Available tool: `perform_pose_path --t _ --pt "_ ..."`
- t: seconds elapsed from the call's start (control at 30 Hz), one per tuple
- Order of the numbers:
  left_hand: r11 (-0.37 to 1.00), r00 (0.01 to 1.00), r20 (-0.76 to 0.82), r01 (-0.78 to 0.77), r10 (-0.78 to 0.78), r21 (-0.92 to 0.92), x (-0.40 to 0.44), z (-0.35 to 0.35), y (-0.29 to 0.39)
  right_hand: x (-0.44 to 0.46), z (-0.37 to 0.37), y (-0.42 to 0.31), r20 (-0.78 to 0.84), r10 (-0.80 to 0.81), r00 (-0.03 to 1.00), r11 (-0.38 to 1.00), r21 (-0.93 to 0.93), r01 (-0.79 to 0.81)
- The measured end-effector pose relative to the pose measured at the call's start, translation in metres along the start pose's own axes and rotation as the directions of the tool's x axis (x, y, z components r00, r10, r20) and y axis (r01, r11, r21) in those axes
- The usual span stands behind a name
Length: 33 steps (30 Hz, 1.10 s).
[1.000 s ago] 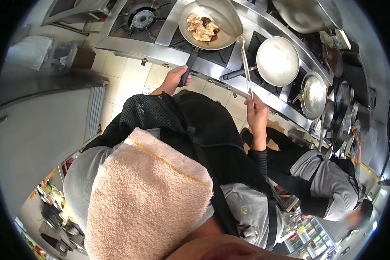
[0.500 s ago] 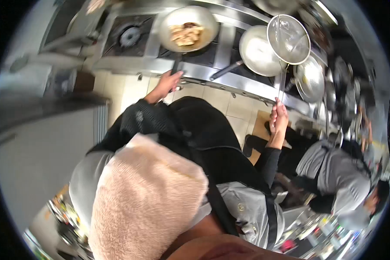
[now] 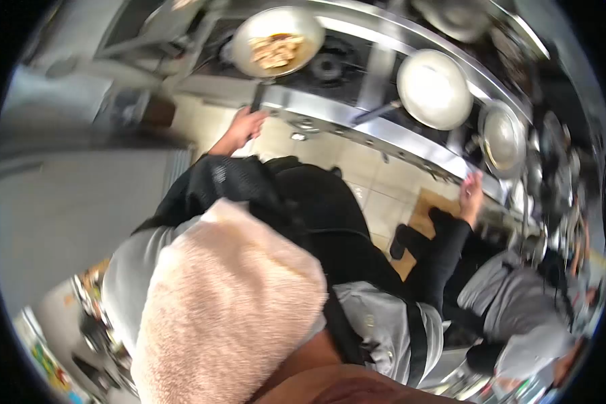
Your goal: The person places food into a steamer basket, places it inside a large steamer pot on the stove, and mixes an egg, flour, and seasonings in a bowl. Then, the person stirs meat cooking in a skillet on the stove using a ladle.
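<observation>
My left hand (image 3: 246,125) is wrapped round the dark handle (image 3: 258,97) of a frying pan (image 3: 308,35) over the left part of the stove. Browned pieces of food (image 3: 276,50) lie in the pan with some brown sauce. My right hand (image 3: 472,192) is at the stove's front edge on the right, with nothing visible in it and its fingers somewhat apart, slightly blurred. Nearest to it is a round metal pan (image 3: 503,141) at the stove's right end. A second pale pan (image 3: 434,91) sits on the middle burner, its handle (image 3: 377,113) pointing toward me.
The steel stove front (image 3: 323,121) runs across in front of me, with a bare burner (image 3: 328,66) right of the food pan. A co-worker in grey (image 3: 518,316) stands close on my right. A pink towel (image 3: 229,303) hangs at my chest.
My right hand has let go of the wire strainer, which no longer shows, and has moved right. The food pan has shifted left from its burner, with my left hand still on its handle.
</observation>
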State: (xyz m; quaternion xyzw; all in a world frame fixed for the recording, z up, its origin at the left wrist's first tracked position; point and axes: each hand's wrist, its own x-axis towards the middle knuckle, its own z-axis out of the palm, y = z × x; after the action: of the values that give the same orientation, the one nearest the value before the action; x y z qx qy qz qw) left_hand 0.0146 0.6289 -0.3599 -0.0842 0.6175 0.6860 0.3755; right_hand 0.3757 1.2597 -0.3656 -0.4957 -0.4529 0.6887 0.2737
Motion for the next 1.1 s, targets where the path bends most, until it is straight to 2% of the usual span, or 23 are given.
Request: perform_pose_path --t 0.03,0.1,0.17,0.23,0.3,0.37,0.43,0.5,0.57,0.6,0.63,0.67,0.7,0.73,0.77,0.87,0.9,0.93,0.97,1.0,1.03,1.07,1.1 --pt "0.998 0.999 -0.036 -0.022 0.024 0.060 -0.005 -0.001 0.009 -0.022 0.012 -0.006 0.068 -0.083 0.994 0.996 -0.011 0.084" --pt "0.998 0.995 -0.084 -0.044 0.047 0.034 0.005 -0.024 0.008 -0.020 0.001 -0.004 -0.060 0.054 0.997 0.994 0.094 -0.048" --pt "0.997 0.991 -0.121 -0.053 0.059 0.051 0.016 -0.050 0.015 -0.066 0.013 0.002 -0.261 -0.013 0.965 0.999 0.032 0.022" --pt "0.994 0.986 -0.148 -0.064 0.077 0.089 0.025 -0.082 0.020 -0.095 0.002 0.044 -0.322 -0.241 0.916 0.954 -0.252 0.162" --pt "0.991 0.984 -0.161 -0.061 0.080 0.121 0.034 -0.112 0.023 -0.125 0.000 0.090 -0.288 -0.101 0.952 0.960 -0.280 0.017" --pt "0.984 0.981 -0.171 -0.059 0.088 0.165 0.041 -0.149 0.032 -0.198 0.054 0.133 -0.305 -0.122 0.944 0.974 -0.222 0.054" --pt "0.990 0.982 -0.173 -0.051 0.074 0.130 0.050 -0.178 0.039 -0.247 0.076 0.166 -0.216 -0.045 0.975 0.970 -0.243 -0.009" --pt "0.993 0.986 -0.152 -0.053 0.069 0.106 0.060 -0.202 0.042 -0.291 0.102 0.179 -0.212 -0.009 0.977 0.953 -0.298 -0.056" --pt "0.998 0.988 -0.142 -0.066 0.067 0.014 0.079 -0.241 0.020 -0.312 0.106 0.186 -0.127 -0.137 0.982 0.912 -0.402 0.075" --pt "0.998 0.988 -0.157 0.013 -0.004 0.057 0.056 -0.228 0.040 -0.335 0.125 0.165 -0.133 -0.164 0.977 0.882 -0.464 0.085" --pt "0.991 0.990 -0.136 -0.014 0.033 0.134 0.064 -0.245 0.031 -0.355 0.135 0.149 -0.168 -0.227 0.959 0.892 -0.431 0.135" --pt "0.971 1.000 -0.004 -0.017 0.018 0.238 0.051 -0.235 0.050 -0.355 0.110 0.155 -0.151 -0.363 0.920 0.796 -0.564 0.222" --pt "0.987 0.999 -0.036 0.010 -0.005 0.158 0.049 -0.228 0.053 -0.374 0.114 0.133 -0.179 -0.509 0.842 0.725 -0.616 0.307" --pt "0.999 0.991 -0.130 0.014 -0.018 -0.032 0.042 -0.205 0.057 -0.403 0.122 0.100 -0.287 -0.560 0.777 0.724 -0.625 0.291" --pt "1.000 0.996 -0.083 0.028 -0.028 0.000 0.052 -0.201 0.052 -0.429 0.112 0.076 -0.327 -0.659 0.678 0.663 -0.678 0.317" --pt "0.970 0.995 0.037 0.085 -0.096 0.227 0.067 -0.160 0.025 -0.526 0.063 0.005 -0.293 -0.928 0.229 0.351 -0.894 0.278" --pt "0.946 0.989 0.067 0.102 -0.129 0.308 0.073 -0.145 0.011 -0.555 0.029 -0.008 -0.250 -0.963 0.097 0.265 -0.943 0.200" --pt "0.917 0.982 0.098 0.115 -0.163 0.381 0.077 -0.130 0.000 -0.590 0.001 -0.021 -0.296 -0.954 0.040 0.299 -0.948 0.113" --pt "0.888 0.975 0.117 0.118 -0.188 0.444 0.078 -0.119 -0.010 -0.626 -0.036 -0.037 -0.232 -0.972 -0.040 0.233 -0.972 -0.037" --pt "0.859 0.969 0.125 0.124 -0.212 0.497 0.078 -0.109 -0.020 -0.656 -0.082 -0.043 -0.311 -0.944 -0.110 0.315 -0.949 -0.015" --pt "0.829 0.962 0.135 0.130 -0.239 0.544 0.075 -0.095 -0.029 -0.693 -0.122 -0.051 -0.352 -0.922 -0.163 0.384 -0.889 -0.251" --pt "0.799 0.955 0.128 0.145 -0.266 0.583 0.076 -0.090 -0.031 -0.722 -0.170 -0.069 -0.225 -0.944 -0.242 0.315 -0.832 -0.457" --pt "0.777 0.951 0.118 0.157 -0.284 0.610 0.071 -0.091 -0.038 -0.757 -0.216 -0.078 -0.230 -0.943 -0.240 0.330 -0.729 -0.599"
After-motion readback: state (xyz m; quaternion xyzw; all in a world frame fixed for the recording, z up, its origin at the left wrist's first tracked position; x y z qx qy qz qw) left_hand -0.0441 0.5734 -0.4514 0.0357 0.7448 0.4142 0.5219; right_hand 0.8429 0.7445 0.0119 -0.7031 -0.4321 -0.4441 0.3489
